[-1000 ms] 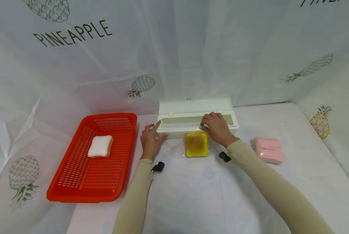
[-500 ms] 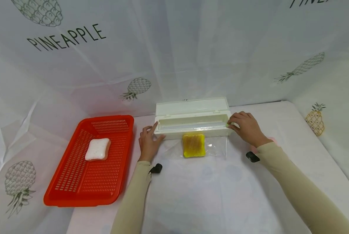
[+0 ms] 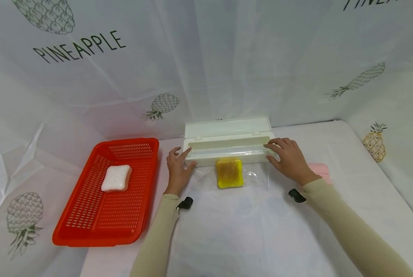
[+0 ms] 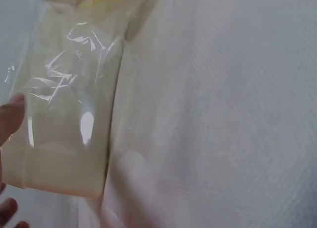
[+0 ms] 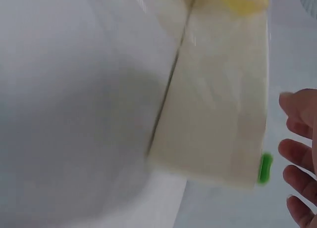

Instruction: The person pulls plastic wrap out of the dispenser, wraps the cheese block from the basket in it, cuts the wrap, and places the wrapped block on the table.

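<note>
A long white cling film dispenser box [image 3: 206, 158] stands with its lid [image 3: 227, 129] raised against the backdrop. Clear film [image 3: 258, 175] drapes from it over the front and onto the cloth. A yellow, bread-slice-shaped block [image 3: 229, 174] with a brownish face sits at the box's front under or in film. My left hand [image 3: 178, 171] rests at the left end, thumb [image 4: 15, 114] touching the film-covered side. My right hand [image 3: 289, 159] has its fingertips over the right end, relaxed and holding nothing visible. Beside those fingers shows a green cutter slider [image 5: 265, 167].
To the left lies a red perforated basket [image 3: 144, 207] holding a white, bread-slice-shaped block [image 3: 116, 178]. A pink block [image 3: 320, 171] lies right of the box, partly hidden by my right forearm. Pineapple-print cloth [image 3: 206, 57] forms the back wall.
My right hand slid along the box to its right end, leaving a straight film edge, then its fingers loosened and shifted slightly back left. My left hand's fingers moved slightly right.
</note>
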Demonstrator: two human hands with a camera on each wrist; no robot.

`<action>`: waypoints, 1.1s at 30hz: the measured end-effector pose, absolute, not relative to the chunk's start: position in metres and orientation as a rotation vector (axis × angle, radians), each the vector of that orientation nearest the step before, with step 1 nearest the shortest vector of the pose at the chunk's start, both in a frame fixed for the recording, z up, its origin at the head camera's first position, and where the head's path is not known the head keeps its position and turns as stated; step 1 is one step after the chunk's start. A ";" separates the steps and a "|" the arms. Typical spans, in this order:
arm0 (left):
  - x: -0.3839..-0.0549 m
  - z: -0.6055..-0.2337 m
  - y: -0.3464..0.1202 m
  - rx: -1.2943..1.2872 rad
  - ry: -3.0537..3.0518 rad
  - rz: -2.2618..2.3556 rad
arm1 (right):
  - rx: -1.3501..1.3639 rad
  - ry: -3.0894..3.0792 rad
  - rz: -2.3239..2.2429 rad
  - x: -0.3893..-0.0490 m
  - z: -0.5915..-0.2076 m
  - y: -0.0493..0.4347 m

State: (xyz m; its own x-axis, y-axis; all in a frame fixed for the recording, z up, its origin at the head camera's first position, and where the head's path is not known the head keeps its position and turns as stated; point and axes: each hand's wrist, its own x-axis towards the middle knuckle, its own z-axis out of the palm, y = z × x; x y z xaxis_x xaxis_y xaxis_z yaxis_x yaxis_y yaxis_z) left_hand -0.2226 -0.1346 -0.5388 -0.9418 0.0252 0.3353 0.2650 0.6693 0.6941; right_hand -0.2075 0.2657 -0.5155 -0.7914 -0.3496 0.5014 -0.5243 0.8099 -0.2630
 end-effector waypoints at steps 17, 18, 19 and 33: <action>-0.214 -0.535 -0.139 -0.648 -2.554 -1.202 | 0.882 -2.314 0.507 -0.211 -0.532 0.239; -0.213 -0.535 -0.141 -0.671 -2.557 -1.211 | 0.912 -2.308 0.481 -0.211 -0.533 0.240; -0.213 -0.536 -0.142 -0.694 -2.560 -1.217 | 0.943 -2.304 0.454 -0.210 -0.534 0.242; -0.209 -0.539 -0.155 -0.772 -2.671 -0.852 | 1.187 -2.328 0.129 -0.201 -0.537 0.247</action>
